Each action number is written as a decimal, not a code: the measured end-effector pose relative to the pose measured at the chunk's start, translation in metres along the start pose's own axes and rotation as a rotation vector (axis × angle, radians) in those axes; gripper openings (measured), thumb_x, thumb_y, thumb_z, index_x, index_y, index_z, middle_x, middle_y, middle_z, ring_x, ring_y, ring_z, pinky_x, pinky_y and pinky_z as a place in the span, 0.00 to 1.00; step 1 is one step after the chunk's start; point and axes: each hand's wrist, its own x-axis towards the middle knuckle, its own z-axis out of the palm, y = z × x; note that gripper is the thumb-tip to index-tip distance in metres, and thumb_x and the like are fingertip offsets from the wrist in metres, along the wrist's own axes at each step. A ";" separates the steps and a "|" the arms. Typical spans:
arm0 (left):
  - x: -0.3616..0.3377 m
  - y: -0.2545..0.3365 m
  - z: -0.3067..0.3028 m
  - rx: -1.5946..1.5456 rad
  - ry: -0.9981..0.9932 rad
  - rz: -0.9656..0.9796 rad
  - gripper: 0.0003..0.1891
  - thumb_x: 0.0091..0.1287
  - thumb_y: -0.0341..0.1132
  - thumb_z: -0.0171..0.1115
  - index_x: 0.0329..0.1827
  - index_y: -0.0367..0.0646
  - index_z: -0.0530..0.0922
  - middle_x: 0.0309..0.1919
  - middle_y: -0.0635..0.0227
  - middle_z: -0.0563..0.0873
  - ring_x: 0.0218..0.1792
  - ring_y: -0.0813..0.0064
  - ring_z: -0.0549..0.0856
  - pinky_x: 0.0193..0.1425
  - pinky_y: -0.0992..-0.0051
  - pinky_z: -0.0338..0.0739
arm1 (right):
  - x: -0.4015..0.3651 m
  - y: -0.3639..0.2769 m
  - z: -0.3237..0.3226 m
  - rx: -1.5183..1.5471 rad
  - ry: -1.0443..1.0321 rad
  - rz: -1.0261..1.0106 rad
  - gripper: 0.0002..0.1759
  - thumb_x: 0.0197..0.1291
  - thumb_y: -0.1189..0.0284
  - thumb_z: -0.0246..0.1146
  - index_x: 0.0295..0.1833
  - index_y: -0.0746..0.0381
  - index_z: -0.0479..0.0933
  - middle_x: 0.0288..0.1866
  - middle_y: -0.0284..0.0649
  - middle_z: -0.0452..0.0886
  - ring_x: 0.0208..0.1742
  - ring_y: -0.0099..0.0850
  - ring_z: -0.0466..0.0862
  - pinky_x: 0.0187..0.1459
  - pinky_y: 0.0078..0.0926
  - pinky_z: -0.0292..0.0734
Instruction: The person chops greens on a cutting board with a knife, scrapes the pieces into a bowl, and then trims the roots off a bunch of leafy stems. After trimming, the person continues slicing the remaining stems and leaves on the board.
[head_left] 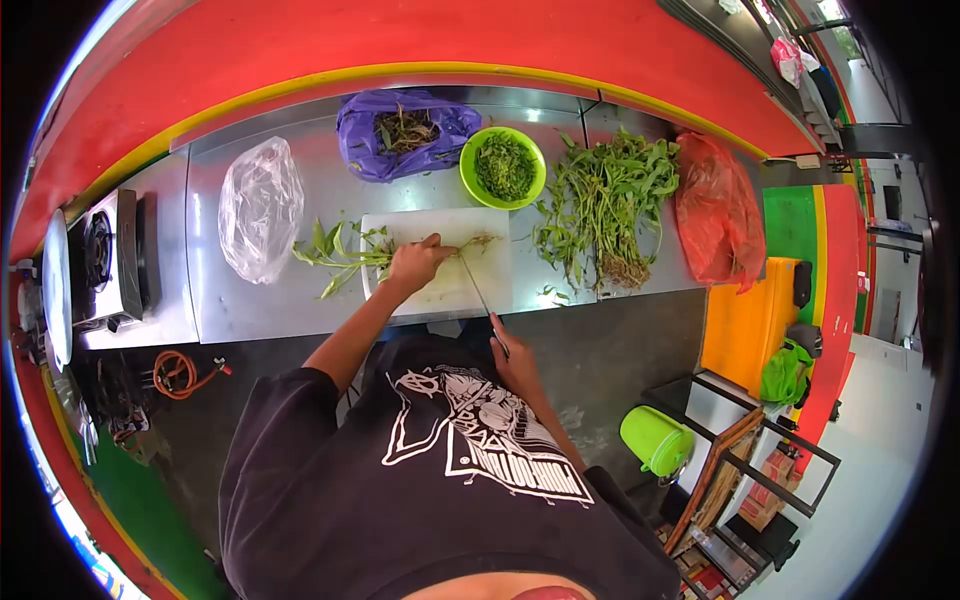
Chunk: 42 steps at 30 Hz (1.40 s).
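My left hand is closed around a bunch of leafy green stems lying across the white cutting board. The leaves stick out past the board's left edge, and the root ends point right. In my right hand is the handle of a knife. Its blade slants up and left over the board, with the tip at the stems just right of my left fingers. Behind the board stands a lime green bowl holding chopped greens.
A purple bag with root trimmings lies behind the board, and a clear plastic bag to its left. Right of the board are a heap of uncut greens and a red plastic bag. A gas stove sits far left.
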 end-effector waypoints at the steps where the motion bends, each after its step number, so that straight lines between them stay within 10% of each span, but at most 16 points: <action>1: 0.000 0.000 0.001 -0.012 0.009 0.015 0.12 0.68 0.37 0.63 0.51 0.63 0.88 0.38 0.69 0.83 0.29 0.59 0.87 0.36 0.58 0.84 | 0.001 0.004 0.002 0.000 0.002 0.003 0.28 0.71 0.74 0.59 0.76 0.53 0.68 0.53 0.62 0.82 0.52 0.56 0.84 0.51 0.35 0.78; 3: 0.000 -0.002 -0.001 0.011 -0.040 0.001 0.13 0.68 0.36 0.62 0.52 0.63 0.88 0.39 0.69 0.82 0.29 0.58 0.87 0.36 0.58 0.84 | 0.003 0.008 0.009 0.020 0.056 -0.051 0.29 0.69 0.74 0.60 0.75 0.52 0.69 0.32 0.56 0.78 0.32 0.52 0.80 0.39 0.42 0.76; 9: 0.003 -0.006 -0.005 0.036 -0.007 0.028 0.15 0.67 0.34 0.62 0.53 0.63 0.87 0.37 0.69 0.81 0.28 0.59 0.87 0.34 0.57 0.83 | 0.015 0.018 0.023 0.003 0.118 -0.144 0.29 0.69 0.75 0.60 0.75 0.52 0.69 0.30 0.56 0.77 0.29 0.51 0.78 0.37 0.40 0.76; 12: 0.002 -0.004 -0.004 0.060 0.002 0.019 0.14 0.68 0.36 0.62 0.53 0.64 0.88 0.37 0.69 0.81 0.28 0.59 0.87 0.34 0.57 0.83 | 0.016 0.007 0.013 0.062 0.006 -0.006 0.28 0.71 0.72 0.58 0.76 0.51 0.67 0.63 0.57 0.78 0.61 0.56 0.79 0.54 0.37 0.79; 15: 0.004 -0.005 -0.004 0.064 0.019 0.030 0.12 0.69 0.39 0.62 0.52 0.63 0.88 0.37 0.70 0.82 0.29 0.59 0.87 0.34 0.57 0.83 | 0.016 -0.005 -0.001 0.082 -0.022 0.001 0.27 0.72 0.71 0.57 0.76 0.51 0.68 0.64 0.56 0.78 0.63 0.55 0.77 0.57 0.37 0.79; 24: 0.003 -0.010 -0.004 0.046 0.059 0.051 0.13 0.68 0.35 0.61 0.50 0.62 0.89 0.35 0.70 0.81 0.28 0.60 0.86 0.33 0.59 0.83 | 0.026 0.000 0.012 0.001 0.054 -0.141 0.30 0.71 0.72 0.58 0.77 0.51 0.65 0.34 0.64 0.80 0.30 0.58 0.80 0.37 0.39 0.76; 30: -0.006 0.009 0.000 0.086 -0.055 0.144 0.12 0.66 0.34 0.60 0.47 0.62 0.88 0.37 0.72 0.81 0.30 0.61 0.87 0.33 0.59 0.84 | 0.051 -0.020 0.015 -0.048 0.009 0.022 0.30 0.68 0.74 0.59 0.76 0.51 0.67 0.35 0.61 0.83 0.38 0.59 0.84 0.43 0.49 0.77; 33: -0.010 0.012 0.004 -0.027 0.025 0.097 0.08 0.68 0.39 0.63 0.46 0.55 0.87 0.37 0.71 0.82 0.33 0.61 0.87 0.35 0.60 0.83 | 0.057 -0.023 0.005 0.049 -0.057 0.073 0.28 0.69 0.72 0.59 0.75 0.52 0.69 0.56 0.62 0.81 0.59 0.57 0.80 0.56 0.36 0.78; 38: -0.022 0.008 0.005 -0.162 0.101 0.024 0.12 0.66 0.41 0.66 0.50 0.53 0.85 0.43 0.70 0.83 0.49 0.62 0.85 0.51 0.56 0.79 | 0.044 -0.005 0.001 0.098 0.070 -0.045 0.27 0.71 0.70 0.60 0.75 0.53 0.70 0.50 0.52 0.87 0.38 0.30 0.86 0.47 0.28 0.79; 39: -0.022 0.010 0.003 -0.115 0.113 -0.001 0.13 0.65 0.44 0.67 0.49 0.51 0.86 0.44 0.70 0.85 0.50 0.63 0.84 0.54 0.57 0.75 | 0.041 -0.005 -0.002 0.254 0.073 -0.037 0.26 0.71 0.70 0.60 0.73 0.54 0.71 0.63 0.57 0.80 0.68 0.50 0.78 0.65 0.34 0.73; 42: -0.015 0.015 -0.004 -0.080 0.174 0.007 0.13 0.66 0.44 0.67 0.48 0.50 0.86 0.44 0.71 0.85 0.50 0.65 0.83 0.54 0.60 0.73 | 0.037 0.005 -0.003 0.276 0.102 0.052 0.26 0.71 0.70 0.60 0.73 0.57 0.71 0.63 0.56 0.81 0.67 0.45 0.80 0.65 0.33 0.73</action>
